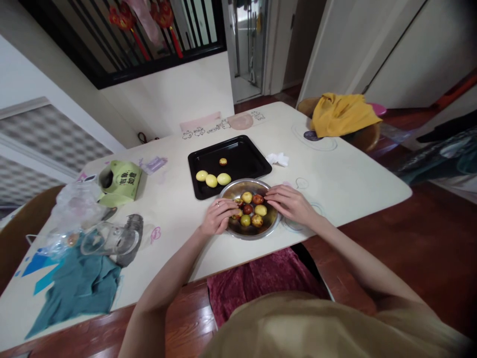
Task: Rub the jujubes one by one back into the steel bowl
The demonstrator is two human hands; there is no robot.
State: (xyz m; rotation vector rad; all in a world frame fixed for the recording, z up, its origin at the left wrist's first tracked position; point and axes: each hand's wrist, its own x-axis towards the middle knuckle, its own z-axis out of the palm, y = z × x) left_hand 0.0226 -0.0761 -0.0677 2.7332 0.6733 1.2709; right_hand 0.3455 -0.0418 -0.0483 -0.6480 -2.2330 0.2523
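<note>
A round steel bowl [249, 235] stands at the near edge of the table, holding several jujubes [261, 210], some yellow-green and some mottled red-brown. My left hand [218, 215] reaches over its left rim, fingers curled onto a jujube, partly covering the fruit there. At the right rim lies my right hand [290, 203], fingers stretched out, their tips touching or very close to a red-brown jujube [257, 199]. Just behind the bowl is a black baking tray [244, 154]. On it rest three larger yellow-green fruits [211, 180] and one small brown-spotted jujube [222, 161].
A crumpled white tissue [278, 159] lies right of the tray. Leftward are a green paper bag [124, 181], a clear plastic bag [76, 204], a clear plastic container [108, 239] and a teal cloth [80, 283]. A yellow garment [343, 115] hangs over a chair at the far right.
</note>
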